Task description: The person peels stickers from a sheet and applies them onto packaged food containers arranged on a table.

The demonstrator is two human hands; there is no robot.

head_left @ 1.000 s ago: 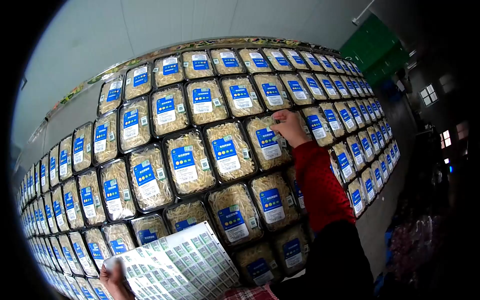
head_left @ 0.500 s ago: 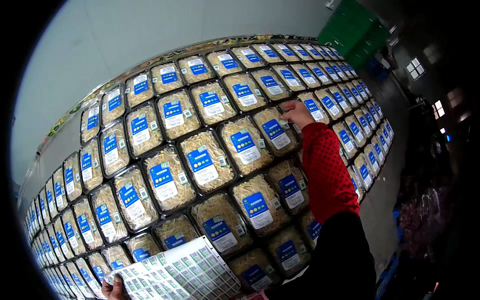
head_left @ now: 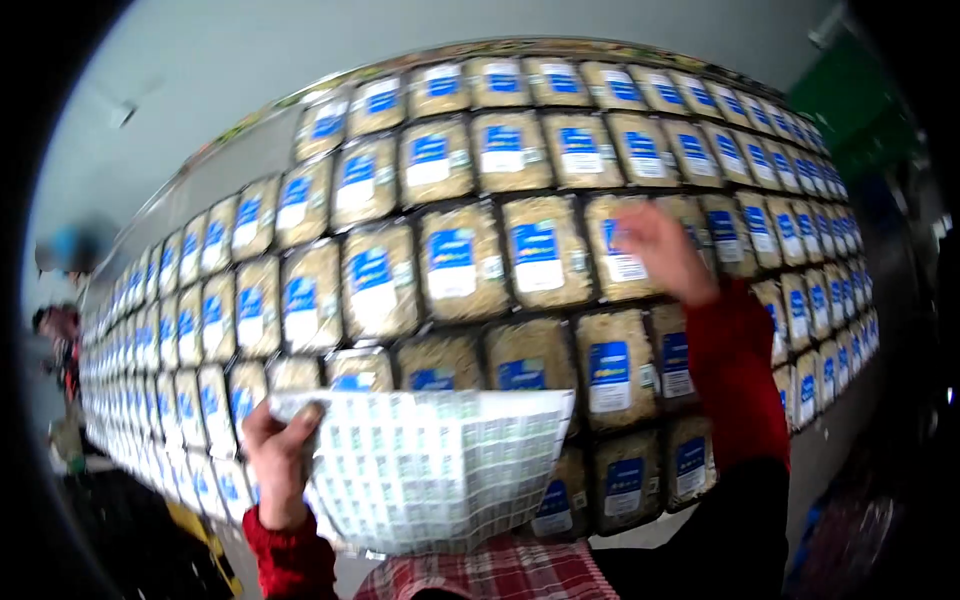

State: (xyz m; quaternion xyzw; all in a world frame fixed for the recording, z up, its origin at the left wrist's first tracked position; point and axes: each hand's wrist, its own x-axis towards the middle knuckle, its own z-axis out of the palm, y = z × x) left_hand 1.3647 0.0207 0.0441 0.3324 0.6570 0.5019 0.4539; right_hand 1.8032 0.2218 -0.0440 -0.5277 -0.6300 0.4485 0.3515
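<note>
My left hand [head_left: 282, 450] grips a large sheet of small green-and-white stickers [head_left: 430, 465] by its upper left corner, thumb on top. The sheet bows outward and hides part of the nearest trays. My right hand [head_left: 660, 250], blurred, is over a black tray of bean sprouts [head_left: 622, 285] with a blue-and-white label. Its fingers are curled together in a pinch; whatever they hold is too small or blurred to make out. Beside it, another sprout tray [head_left: 546, 250] carries a small square sticker near its label.
Long rows of similar film-wrapped sprout trays [head_left: 455, 262] cover the table, whose bare metal surface [head_left: 255, 150] shows at the far left. Behind it rises a pale wall [head_left: 420, 25]. Green crates [head_left: 850, 95] are stacked at the far right; dark crates [head_left: 140, 535] sit lower left.
The view has turned and levelled. My left hand and the sticker sheet have come up further into view. My right hand has left the tray edge it was at and is over another tray.
</note>
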